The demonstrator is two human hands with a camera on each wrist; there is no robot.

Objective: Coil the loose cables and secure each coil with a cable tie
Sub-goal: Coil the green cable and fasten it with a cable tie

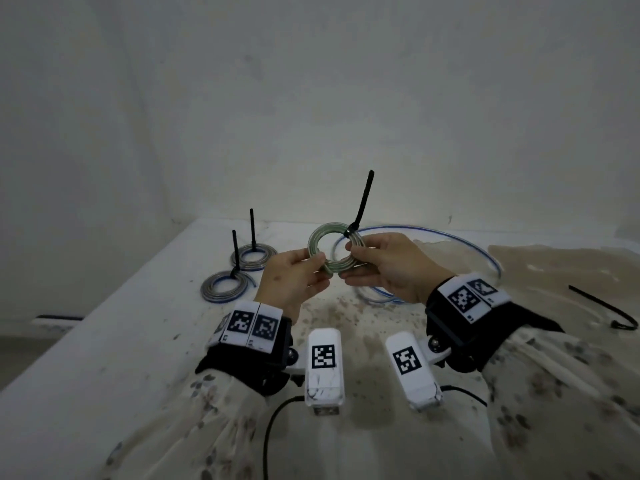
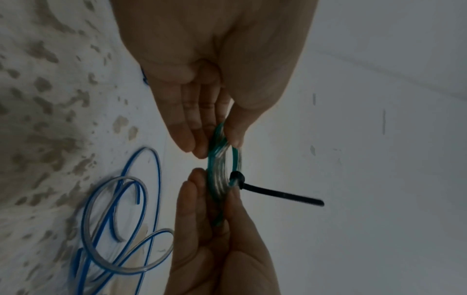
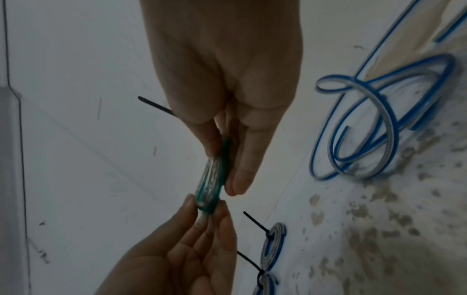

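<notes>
A small coil of clear, green-tinted cable (image 1: 317,239) is held up over the table, seen edge-on in the left wrist view (image 2: 222,165). My left hand (image 1: 320,270) pinches its left side between thumb and fingers. My right hand (image 1: 349,265) pinches its right side. A black cable tie (image 1: 363,202) is cinched round the coil at the upper right, and its tail sticks straight up. A loose blue-and-clear cable (image 1: 450,242) lies in open loops on the table behind my right hand.
Two tied blue-and-clear coils (image 1: 254,252) (image 1: 224,287) lie flat at the left, each with a black tie tail standing up. A spare black cable tie (image 1: 602,306) lies at the right. The white table (image 1: 104,341) is stained brown and meets a wall at the back.
</notes>
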